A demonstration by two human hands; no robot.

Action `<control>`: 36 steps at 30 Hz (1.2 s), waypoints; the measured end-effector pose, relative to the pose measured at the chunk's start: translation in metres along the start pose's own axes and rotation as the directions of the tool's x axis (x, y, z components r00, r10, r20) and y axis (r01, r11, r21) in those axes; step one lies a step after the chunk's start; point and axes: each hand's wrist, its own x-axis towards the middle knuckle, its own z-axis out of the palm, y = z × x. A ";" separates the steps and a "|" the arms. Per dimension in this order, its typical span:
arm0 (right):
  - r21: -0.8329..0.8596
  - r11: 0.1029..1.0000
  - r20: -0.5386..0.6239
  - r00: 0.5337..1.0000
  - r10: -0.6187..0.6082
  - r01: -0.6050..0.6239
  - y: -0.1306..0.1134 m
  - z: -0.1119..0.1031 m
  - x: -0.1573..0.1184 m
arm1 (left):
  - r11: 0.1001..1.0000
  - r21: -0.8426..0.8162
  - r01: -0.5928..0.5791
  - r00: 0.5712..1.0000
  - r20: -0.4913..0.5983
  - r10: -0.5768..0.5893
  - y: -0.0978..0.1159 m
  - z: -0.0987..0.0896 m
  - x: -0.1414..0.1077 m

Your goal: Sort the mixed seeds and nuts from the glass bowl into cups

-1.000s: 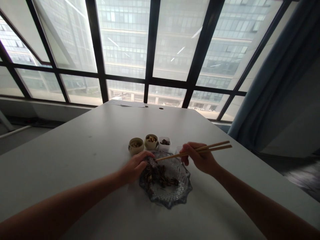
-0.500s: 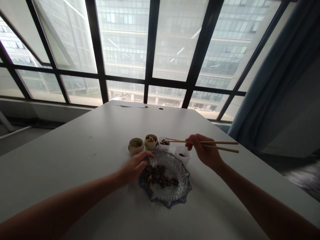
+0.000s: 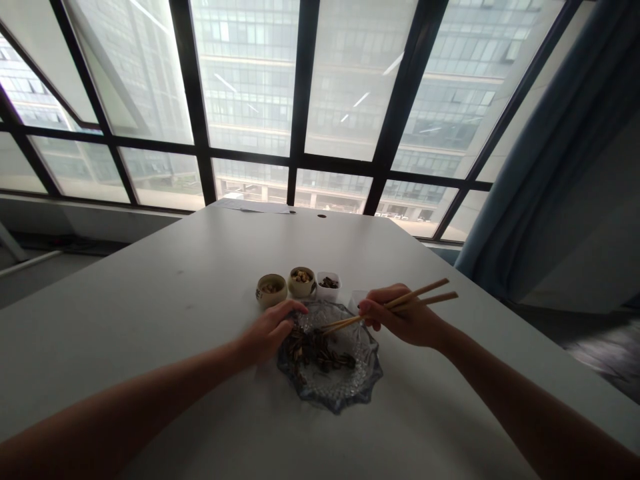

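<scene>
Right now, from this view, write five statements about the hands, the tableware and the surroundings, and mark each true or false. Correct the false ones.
1. The right hand holds two chopsticks. True.
2. The chopstick tips rest on the table. False: they are in the clear scalloped bowl, at the dark pieces.
3. The left hand touches the bowl's rim. True.
4. What hangs at the far right is a white towel. False: it is a blue curtain.
5. Beyond the bowl, two round cups stand left of a white container. True.
</scene>
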 end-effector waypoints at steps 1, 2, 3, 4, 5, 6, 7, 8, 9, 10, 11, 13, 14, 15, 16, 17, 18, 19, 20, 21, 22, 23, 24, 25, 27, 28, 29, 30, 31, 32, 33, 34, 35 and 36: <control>-0.003 1.000 -0.001 1.000 0.000 0.000 0.001 0.001 0.000 | 1.000 -0.004 -0.004 1.000 0.000 0.004 0.000 0.000 0.000; -0.004 1.000 -0.010 1.000 -0.001 0.001 0.001 0.001 0.000 | 1.000 -0.006 -0.006 1.000 -0.001 0.006 0.000 0.000 0.000; -0.002 1.000 -0.022 1.000 -0.002 0.002 0.001 0.001 -0.001 | 1.000 -0.006 -0.005 1.000 -0.001 0.005 0.000 0.000 0.000; 0.003 1.000 -0.034 0.999 -0.001 0.002 0.002 0.002 -0.001 | 1.000 -0.004 -0.003 1.000 -0.001 0.003 0.000 0.000 0.000; 0.006 1.000 -0.044 0.999 -0.001 0.002 0.002 0.002 -0.002 | 1.000 0.000 -0.001 1.000 0.001 0.001 -0.001 0.000 0.000; 0.006 1.000 -0.051 0.999 0.000 0.000 0.002 0.003 -0.002 | 1.000 0.002 0.001 1.000 0.002 -0.001 -0.001 0.000 0.000; 0.003 1.000 -0.051 0.999 0.001 -0.001 0.002 0.003 -0.002 | 1.000 0.003 0.002 1.000 0.002 -0.003 -0.001 0.000 0.000; -0.004 1.000 -0.047 0.999 0.001 -0.001 0.002 0.004 -0.002 | 1.000 0.003 0.004 1.000 0.003 -0.004 -0.002 0.000 0.000; -0.011 1.000 -0.041 0.999 -0.001 0.000 0.003 0.005 -0.002 | 1.000 0.001 0.006 1.000 0.004 -0.006 -0.002 0.000 0.000; -0.017 1.000 -0.036 0.999 -0.004 0.004 0.003 0.006 -0.002 | 1.000 -0.001 0.008 1.000 0.005 -0.008 -0.002 0.000 -0.001; -0.022 1.000 -0.033 0.999 -0.009 0.008 0.003 0.007 -0.001 | 1.000 -0.004 0.010 1.000 0.005 -0.010 -0.002 0.000 -0.001; -0.033 0.999 -0.032 0.999 -0.016 0.015 0.003 0.008 -0.001 | 1.000 -0.008 0.012 1.000 0.005 -0.012 -0.002 0.000 -0.001; -0.035 0.999 -0.038 0.999 -0.017 0.016 0.003 0.009 0.000 | 1.000 -0.009 0.013 1.000 0.002 -0.013 -0.002 0.001 -0.001; -0.033 0.999 -0.048 0.999 -0.017 0.015 0.003 0.009 0.000 | 1.000 -0.010 0.013 1.000 -0.002 -0.013 -0.002 0.001 -0.001; -0.031 0.999 -0.058 0.998 -0.013 0.011 0.004 0.010 0.000 | 1.000 -0.011 0.012 1.000 -0.006 -0.012 -0.002 0.001 -0.001; -0.025 1.000 -0.063 0.998 -0.006 0.004 0.004 0.010 0.000 | 1.000 -0.011 0.012 1.000 -0.007 -0.012 -0.002 0.000 -0.001; -0.019 1.000 -0.060 0.998 0.000 -0.001 0.004 0.010 0.000 | 1.000 -0.011 0.012 1.000 -0.007 -0.012 -0.002 0.000 -0.001; -0.016 1.000 -0.052 0.999 0.003 -0.004 0.003 0.010 0.000 | 1.000 -0.012 0.011 1.000 -0.007 -0.011 -0.002 0.000 -0.001; -0.015 1.000 -0.041 0.999 0.001 -0.001 0.002 0.011 0.000 | 1.000 -0.012 0.009 1.000 -0.005 -0.009 -0.001 0.000 -0.001; -0.015 1.000 -0.027 1.000 -0.008 0.008 0.001 0.011 0.000 | 1.000 -0.010 0.007 1.000 -0.002 -0.007 -0.001 -0.001 -0.001; -0.018 1.000 -0.012 1.000 -0.023 0.023 -0.001 0.012 0.000 | 1.000 -0.009 0.004 1.000 0.001 -0.004 -0.001 -0.001 -0.001; -0.025 0.999 0.001 0.999 -0.044 0.044 -0.003 0.013 -0.001 | 1.000 -0.007 0.001 1.000 0.003 -0.001 -0.001 -0.001 -0.001; -0.040 0.997 0.013 0.998 -0.064 0.065 -0.005 0.013 -0.001 | 1.000 -0.007 0.000 1.000 0.004 0.000 -0.002 0.000 -0.001; -0.061 0.995 0.024 0.996 -0.082 0.083 -0.007 0.014 -0.002 | 1.000 -0.007 0.001 1.000 0.004 -0.001 -0.003 0.001 0.000; -0.099 0.990 0.037 0.995 -0.093 0.096 -0.010 0.016 -0.003 | 1.000 -0.007 0.005 1.000 -0.010 -0.005 -0.006 0.002 0.000; -0.104 0.991 0.032 0.996 -0.086 0.089 -0.011 0.017 -0.003 | 1.000 -0.007 0.007 1.000 -0.023 -0.007 -0.008 0.003 0.000; -0.093 0.993 0.018 0.997 -0.071 0.072 -0.011 0.017 -0.003 | 1.000 -0.007 0.005 0.999 -0.038 -0.005 -0.010 0.004 0.001; -0.063 0.997 -0.005 0.999 -0.048 0.047 -0.010 0.017 -0.003 | 1.000 -0.009 0.000 0.999 -0.038 0.000 -0.011 0.005 0.001; -0.018 1.000 -0.042 0.999 -0.016 0.016 -0.009 0.016 -0.002 | 1.000 -0.012 -0.004 0.999 -0.034 0.004 -0.011 0.004 0.001; 0.038 0.999 -0.090 0.996 0.024 -0.021 -0.006 0.015 -0.002 | 1.000 -0.013 -0.007 1.000 -0.021 0.007 -0.011 0.004 0.001; 0.102 0.993 -0.150 0.986 0.073 -0.058 -0.004 0.014 -0.002 | 1.000 -0.014 -0.006 1.000 -0.012 0.006 -0.011 0.003 0.001; 0.171 0.981 -0.216 0.968 0.131 -0.095 -0.001 0.013 -0.002 | 1.000 -0.013 -0.002 1.000 -0.006 0.002 -0.010 0.002 0.001; 0.240 0.963 -0.279 0.941 0.191 -0.124 0.002 0.012 -0.002 | 1.000 -0.011 0.002 1.000 -0.008 -0.002 -0.009 0.002 0.000; 0.305 0.942 -0.332 0.912 0.241 -0.138 0.004 0.011 -0.003 | 1.000 -0.011 0.004 1.000 -0.014 -0.004 -0.008 0.001 0.000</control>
